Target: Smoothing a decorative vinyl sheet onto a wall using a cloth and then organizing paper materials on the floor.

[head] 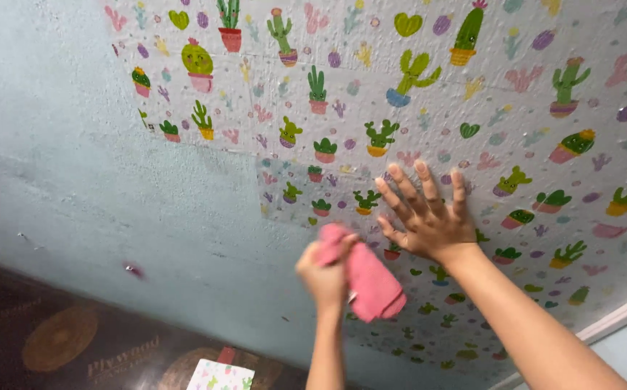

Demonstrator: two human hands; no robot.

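My right hand [427, 217] lies flat with fingers spread against cactus-patterned wallpaper [414, 115] stuck on a pale blue wall [75, 159]. My left hand [324, 274] grips a pink cloth [367, 278] and holds it against the lower part of the wallpaper, just left of and below my right hand. A smaller wallpaper piece [306, 191] with a visible edge sits above the cloth, near my right fingertips.
A dark patterned floor or board [53, 339] runs along the bottom left. A loose scrap of the same cactus paper [221, 375] lies at the bottom edge. A white trim strip [617, 318] borders the wallpaper at the right.
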